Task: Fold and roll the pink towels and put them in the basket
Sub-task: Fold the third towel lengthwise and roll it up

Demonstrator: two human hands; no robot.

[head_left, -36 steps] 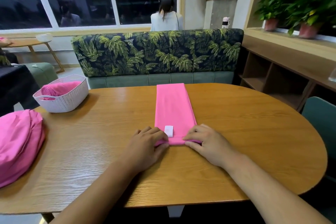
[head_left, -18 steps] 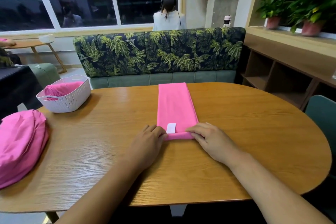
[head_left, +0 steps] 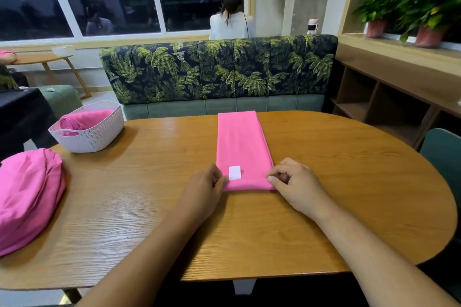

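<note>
Since a moment ago the near end of the pink towel (head_left: 242, 142) has turned over on itself into a low roll, and both my grips have slid off its top to its two ends. My left grip (head_left: 207, 189) sits at the left end of the roll, fingers curled in against the cloth and holding it; the thumb is hidden, so I cannot tell how it lies. My right grip (head_left: 296, 185) is at the right end, fingers bent, fingertips (head_left: 271, 179) pinching the corner of the roll.

The towel lies in the middle of the wooden surface (head_left: 349, 182), folded into a long narrow strip that runs straight away from me to the far edge. Only the near end is rolled; the rest is flat. A small white label (head_left: 234, 173) shows on the strip just beyond the roll, nearer my left side.

Far to the left, near the back edge, stands the white basket (head_left: 99, 137), with one rolled towel (head_left: 82, 119) lying in it. Nearer me at the left edge, well apart from my grips, is a loose heap of pink towels (head_left: 27, 197), partly out of view
</note>
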